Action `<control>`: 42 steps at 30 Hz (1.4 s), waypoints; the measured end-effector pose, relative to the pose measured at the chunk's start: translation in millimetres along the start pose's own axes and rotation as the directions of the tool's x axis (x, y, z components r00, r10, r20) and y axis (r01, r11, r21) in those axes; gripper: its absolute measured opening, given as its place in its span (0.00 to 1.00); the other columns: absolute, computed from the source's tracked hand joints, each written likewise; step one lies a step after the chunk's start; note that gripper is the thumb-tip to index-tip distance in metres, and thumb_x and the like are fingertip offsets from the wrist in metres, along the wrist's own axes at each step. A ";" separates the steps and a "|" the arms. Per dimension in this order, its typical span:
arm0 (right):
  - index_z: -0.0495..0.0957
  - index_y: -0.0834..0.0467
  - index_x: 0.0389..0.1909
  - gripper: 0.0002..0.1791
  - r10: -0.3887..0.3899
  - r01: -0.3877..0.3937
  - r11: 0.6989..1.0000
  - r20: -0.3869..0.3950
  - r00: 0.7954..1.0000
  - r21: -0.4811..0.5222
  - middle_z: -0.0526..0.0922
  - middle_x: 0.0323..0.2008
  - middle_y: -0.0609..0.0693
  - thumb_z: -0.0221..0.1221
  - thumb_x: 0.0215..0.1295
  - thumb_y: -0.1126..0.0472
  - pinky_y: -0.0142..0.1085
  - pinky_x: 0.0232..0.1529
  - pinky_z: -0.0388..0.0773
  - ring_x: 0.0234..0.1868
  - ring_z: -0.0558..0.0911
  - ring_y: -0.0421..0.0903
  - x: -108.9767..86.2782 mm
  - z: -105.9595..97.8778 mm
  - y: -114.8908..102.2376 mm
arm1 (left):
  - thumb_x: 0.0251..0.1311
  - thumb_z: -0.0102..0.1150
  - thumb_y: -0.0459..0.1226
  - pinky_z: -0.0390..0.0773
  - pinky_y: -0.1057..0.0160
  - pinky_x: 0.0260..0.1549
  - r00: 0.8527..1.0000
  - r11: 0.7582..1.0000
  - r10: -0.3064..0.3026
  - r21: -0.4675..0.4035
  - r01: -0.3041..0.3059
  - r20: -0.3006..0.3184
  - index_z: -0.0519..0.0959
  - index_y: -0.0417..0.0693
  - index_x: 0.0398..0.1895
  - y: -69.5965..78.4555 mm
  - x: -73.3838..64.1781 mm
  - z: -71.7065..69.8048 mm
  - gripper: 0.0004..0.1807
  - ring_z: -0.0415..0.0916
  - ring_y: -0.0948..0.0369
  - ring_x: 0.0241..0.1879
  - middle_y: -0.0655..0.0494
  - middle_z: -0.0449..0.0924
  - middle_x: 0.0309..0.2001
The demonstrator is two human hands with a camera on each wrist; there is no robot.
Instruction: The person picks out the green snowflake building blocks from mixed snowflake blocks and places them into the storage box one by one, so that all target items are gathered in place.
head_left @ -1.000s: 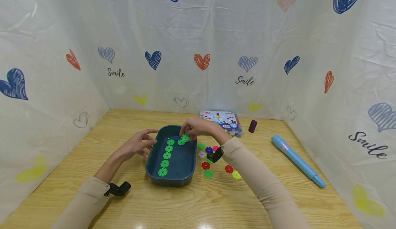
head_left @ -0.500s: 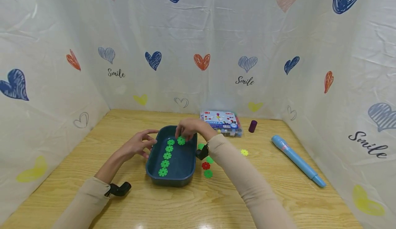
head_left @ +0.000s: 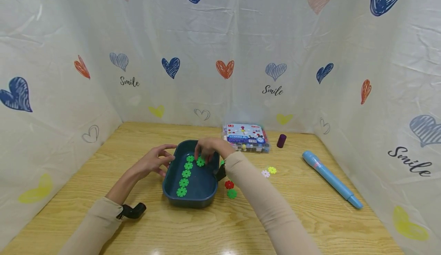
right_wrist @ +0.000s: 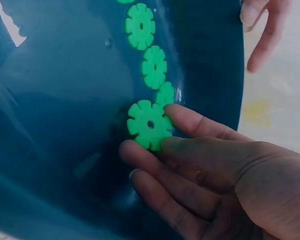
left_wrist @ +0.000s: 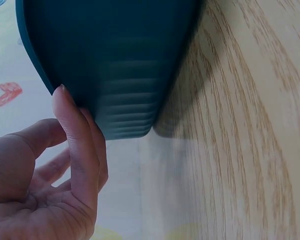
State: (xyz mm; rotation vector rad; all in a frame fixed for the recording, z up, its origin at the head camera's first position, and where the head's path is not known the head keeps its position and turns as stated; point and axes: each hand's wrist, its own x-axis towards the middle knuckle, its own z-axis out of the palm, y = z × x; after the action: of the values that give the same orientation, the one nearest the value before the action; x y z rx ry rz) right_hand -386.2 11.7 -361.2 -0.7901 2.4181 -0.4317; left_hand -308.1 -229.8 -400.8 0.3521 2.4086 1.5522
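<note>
In the head view, my right hand (head_left: 208, 148) is inside a dark blue-green plastic tray (head_left: 203, 200). Thumb and fingers pinch a green notched snowflake disc (right_wrist: 149, 125), seen face-on in the right wrist view. Along the tray's left side runs a column of several green snowflake discs (head_left: 185, 174); the held one is close to its far end. Whether they touch is unclear. My left hand (head_left: 154, 161) stays at the tray's left side. In the left wrist view its fingertips touch the tray's outer wall near the rim, with the fingers loosely bent.
Right of the tray lie a red disc (head_left: 229, 185), a green disc (head_left: 232, 193), a pale disc (head_left: 265, 174) and a yellow disc (head_left: 272, 169); my right sleeve covers others. Behind are a clear parts box (head_left: 246, 137) and a purple cylinder (head_left: 281, 141). A blue pen-shaped object (head_left: 332, 179) lies right.
My right hand has moved slightly left and nearer within the tray, bringing the green disc toward the column. The left hand and the tray have stayed put.
</note>
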 end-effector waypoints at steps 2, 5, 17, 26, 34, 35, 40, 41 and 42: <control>0.85 0.57 0.45 0.14 0.021 -0.022 1.000 0.005 1.000 0.005 0.82 0.38 0.54 0.56 0.66 0.74 0.39 0.40 0.85 0.34 0.87 0.48 0.2 1.0 -0.5 | 0.71 0.53 0.37 0.84 0.58 0.25 1.000 1.000 0.001 -0.002 -0.001 0.000 0.58 0.44 0.74 0.4 0.2 0.0 0.31 0.79 0.56 0.34 0.32 0.72 0.51; 0.85 0.56 0.44 0.13 0.040 -0.040 0.999 0.010 0.999 0.002 0.82 0.40 0.54 0.57 0.66 0.73 0.37 0.39 0.85 0.34 0.87 0.47 0.1 1.6 -1.3 | 0.71 0.52 0.37 0.85 0.58 0.25 1.000 1.000 0.001 -0.004 -0.001 0.000 0.58 0.44 0.74 0.9 0.6 0.1 0.30 0.79 0.56 0.34 0.31 0.72 0.52; 0.84 0.58 0.48 0.13 0.032 -0.031 0.999 0.032 0.999 -0.035 0.83 0.41 0.56 0.56 0.67 0.71 0.34 0.36 0.84 0.36 0.87 0.49 -3.2 -2.4 -0.3 | 0.72 0.52 0.37 0.85 0.58 0.25 1.000 1.000 0.005 0.004 -0.005 -0.002 0.58 0.45 0.74 1.0 1.5 1.4 0.30 0.79 0.56 0.34 0.34 0.73 0.51; 0.82 0.60 0.52 0.13 -0.044 0.045 0.996 0.006 0.999 -0.075 0.84 0.49 0.59 0.53 0.72 0.66 0.39 0.40 0.85 0.41 0.87 0.53 -23.7 -21.5 -3.0 | 0.72 0.52 0.37 0.85 0.57 0.25 1.000 1.000 0.006 -0.007 -0.006 -0.001 0.58 0.45 0.74 2.1 1.8 2.7 0.30 0.79 0.56 0.34 0.35 0.73 0.50; 0.79 0.61 0.56 0.15 -0.097 0.091 0.990 -0.046 0.994 -0.108 0.83 0.51 0.60 0.51 0.74 0.63 0.47 0.47 0.83 0.44 0.86 0.56 -63.1 -42.3 4.7 | 0.71 0.53 0.37 0.85 0.58 0.26 1.000 1.000 -0.007 0.000 0.007 -0.005 0.58 0.45 0.74 3.8 0.1 1.8 0.31 0.79 0.56 0.35 0.33 0.73 0.52; 0.79 0.61 0.55 0.15 -0.101 0.095 0.989 -0.055 0.993 -0.113 0.83 0.51 0.60 0.52 0.74 0.62 0.48 0.47 0.83 0.43 0.86 0.55 -68.0 -43.2 8.2 | 0.71 0.53 0.37 0.85 0.58 0.26 1.000 1.000 -0.007 -0.001 0.007 -0.004 0.57 0.45 0.74 3.7 -0.3 1.6 0.31 0.79 0.56 0.35 0.33 0.73 0.52; 0.81 0.58 0.53 0.13 -0.129 0.112 0.981 -0.100 0.987 -0.157 0.86 0.46 0.55 0.53 0.74 0.60 0.38 0.42 0.83 0.39 0.86 0.48 -92.1 -40.8 23.9 | 0.71 0.53 0.37 0.85 0.57 0.25 1.000 1.000 -0.005 -0.011 0.005 -0.001 0.57 0.44 0.75 3.4 -2.2 1.6 0.31 0.79 0.55 0.35 0.33 0.73 0.52; 0.81 0.58 0.52 0.13 -0.136 0.117 0.978 -0.104 0.985 -0.172 0.86 0.45 0.54 0.53 0.74 0.60 0.35 0.40 0.82 0.37 0.86 0.46 -96.4 -39.6 27.2 | 0.71 0.52 0.37 0.85 0.58 0.25 1.000 1.000 -0.005 -0.011 0.005 -0.002 0.57 0.44 0.75 3.3 -2.3 1.6 0.31 0.79 0.56 0.35 0.33 0.73 0.51; 0.81 0.58 0.52 0.13 -0.142 0.122 0.977 -0.107 0.984 -0.176 0.86 0.44 0.53 0.54 0.74 0.59 0.32 0.38 0.82 0.37 0.86 0.47 -100.8 -38.1 30.1 | 0.71 0.52 0.37 0.85 0.58 0.25 1.000 1.000 -0.003 -0.011 0.003 -0.002 0.57 0.44 0.75 3.2 -2.4 1.6 0.31 0.79 0.56 0.34 0.33 0.73 0.51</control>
State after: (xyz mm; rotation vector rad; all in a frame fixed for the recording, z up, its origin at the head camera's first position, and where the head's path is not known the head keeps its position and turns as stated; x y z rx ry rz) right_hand -354.2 102.3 -303.7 -1.0301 2.5473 -0.3354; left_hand -305.1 -227.9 -398.3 0.3441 2.4006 1.5645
